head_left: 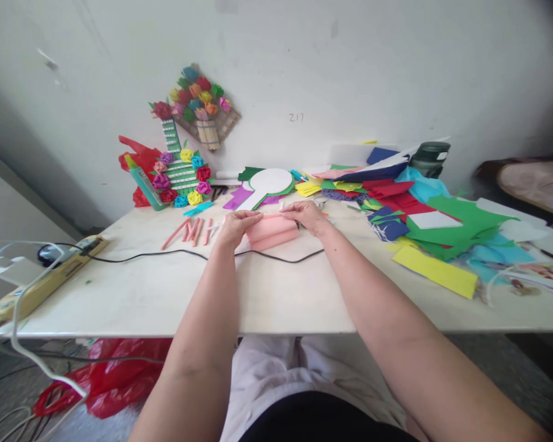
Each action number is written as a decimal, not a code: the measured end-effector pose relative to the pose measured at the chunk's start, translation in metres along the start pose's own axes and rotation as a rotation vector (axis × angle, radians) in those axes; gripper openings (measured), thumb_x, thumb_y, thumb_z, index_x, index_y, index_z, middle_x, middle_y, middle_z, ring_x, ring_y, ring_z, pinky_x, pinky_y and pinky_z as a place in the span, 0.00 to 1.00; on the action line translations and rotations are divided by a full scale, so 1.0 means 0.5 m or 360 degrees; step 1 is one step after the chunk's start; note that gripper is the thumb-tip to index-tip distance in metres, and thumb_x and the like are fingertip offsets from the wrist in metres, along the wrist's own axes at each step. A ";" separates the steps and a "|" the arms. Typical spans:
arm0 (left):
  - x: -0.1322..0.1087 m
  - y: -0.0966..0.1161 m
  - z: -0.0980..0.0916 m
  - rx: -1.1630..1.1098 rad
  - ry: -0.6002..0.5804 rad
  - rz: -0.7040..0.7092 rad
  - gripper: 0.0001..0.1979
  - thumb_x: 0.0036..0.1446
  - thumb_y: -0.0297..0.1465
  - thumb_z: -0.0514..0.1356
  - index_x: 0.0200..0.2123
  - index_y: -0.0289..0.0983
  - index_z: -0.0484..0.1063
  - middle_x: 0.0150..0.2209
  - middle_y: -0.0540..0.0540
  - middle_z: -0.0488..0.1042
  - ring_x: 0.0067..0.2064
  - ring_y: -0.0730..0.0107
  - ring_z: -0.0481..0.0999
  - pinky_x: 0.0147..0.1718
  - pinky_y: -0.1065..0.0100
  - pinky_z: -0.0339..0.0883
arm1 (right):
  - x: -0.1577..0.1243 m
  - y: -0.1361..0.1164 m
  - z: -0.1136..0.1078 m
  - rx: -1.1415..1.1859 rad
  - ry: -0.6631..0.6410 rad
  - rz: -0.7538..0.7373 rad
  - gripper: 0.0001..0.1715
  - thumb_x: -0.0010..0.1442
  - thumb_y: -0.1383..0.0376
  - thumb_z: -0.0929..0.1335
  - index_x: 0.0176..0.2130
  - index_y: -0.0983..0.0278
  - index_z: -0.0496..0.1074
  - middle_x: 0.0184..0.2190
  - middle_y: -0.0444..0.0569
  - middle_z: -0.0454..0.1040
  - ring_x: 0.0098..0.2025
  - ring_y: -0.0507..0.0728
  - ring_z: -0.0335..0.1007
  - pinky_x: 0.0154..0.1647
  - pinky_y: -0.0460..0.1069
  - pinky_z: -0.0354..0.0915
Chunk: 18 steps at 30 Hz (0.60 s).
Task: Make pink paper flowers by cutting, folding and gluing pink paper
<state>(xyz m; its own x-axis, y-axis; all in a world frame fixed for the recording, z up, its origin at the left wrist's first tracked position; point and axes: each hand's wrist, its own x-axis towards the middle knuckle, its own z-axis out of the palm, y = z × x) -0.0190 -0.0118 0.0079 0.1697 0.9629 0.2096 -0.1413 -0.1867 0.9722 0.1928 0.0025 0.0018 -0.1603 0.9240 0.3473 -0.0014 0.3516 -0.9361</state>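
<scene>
A sheet of pink craft paper (273, 231) is stretched between my two hands, just above the white table. My left hand (237, 226) pinches its left top edge, and my right hand (308, 216) pinches the right end of the same edge. Along that edge the paper looks folded or rolled; the fingers hide part of it. To the left of my left hand lie several thin pink paper rolls (194, 231). Behind the sheet rests a white round shape with a handle, edged in green (271, 182).
A black cord (142, 253) crosses the table to a power strip (50, 276) at left. Paper-flower crafts (184, 169), one guitar-shaped, and a green glue bottle (144, 184) stand at back left. Coloured sheets (447, 227) heap up at right near a dark jar (429, 161).
</scene>
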 end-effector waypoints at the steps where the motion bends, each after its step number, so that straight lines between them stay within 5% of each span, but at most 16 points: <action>1: 0.001 -0.001 0.000 -0.0011 0.0005 -0.0001 0.16 0.32 0.35 0.70 0.27 0.33 0.76 0.24 0.47 0.73 0.26 0.74 0.69 0.26 0.71 0.59 | 0.000 0.000 0.000 0.0002 0.0001 -0.0001 0.13 0.38 0.63 0.74 0.29 0.64 0.78 0.25 0.46 0.75 0.28 0.51 0.67 0.29 0.46 0.62; 18: 0.000 0.001 -0.002 0.0022 -0.0012 -0.0040 0.15 0.32 0.34 0.71 0.27 0.34 0.78 0.26 0.46 0.75 0.27 0.72 0.70 0.26 0.70 0.60 | 0.006 0.014 -0.006 0.0049 0.0065 -0.0007 0.14 0.39 0.60 0.74 0.29 0.64 0.78 0.26 0.45 0.76 0.28 0.50 0.67 0.33 0.47 0.62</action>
<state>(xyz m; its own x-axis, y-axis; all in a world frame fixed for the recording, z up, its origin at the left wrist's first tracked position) -0.0199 -0.0115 0.0081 0.1803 0.9659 0.1858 -0.1231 -0.1652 0.9785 0.1955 0.0084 -0.0035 -0.1196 0.9279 0.3530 -0.0327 0.3517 -0.9356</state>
